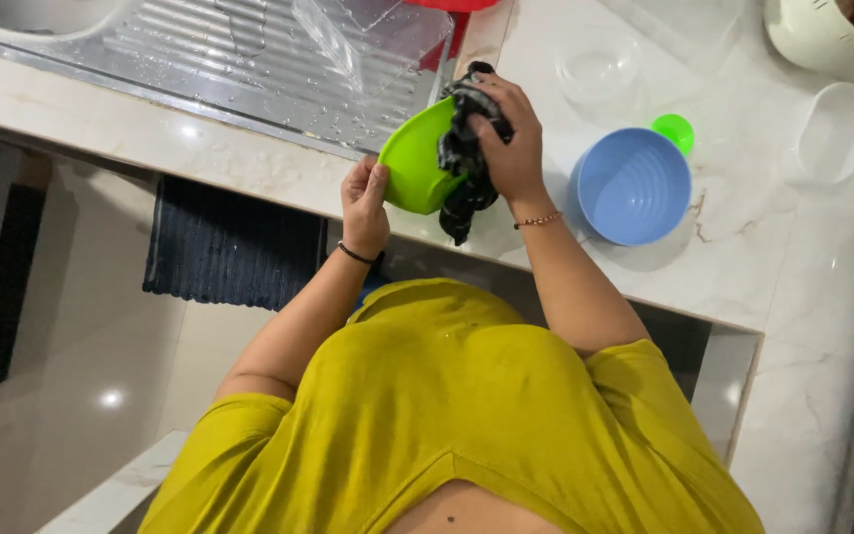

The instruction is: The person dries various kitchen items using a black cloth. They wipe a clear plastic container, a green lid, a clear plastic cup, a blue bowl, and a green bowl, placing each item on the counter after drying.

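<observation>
My left hand (365, 203) grips the near rim of a bright green bowl (413, 163), held tilted above the counter edge. My right hand (508, 133) presses a dark crumpled cloth (463, 158) into the bowl's inside. Part of the cloth hangs down below the bowl. Both wrists wear thin bracelets.
A blue bowl (633, 186) sits on the marble counter (793, 257) to the right, a small green cup (674, 130) behind it. Clear containers (600, 64) and a white tub (835, 129) stand farther back. A wet steel draining board (239, 59) lies left. A dark mat (229, 247) is on the floor.
</observation>
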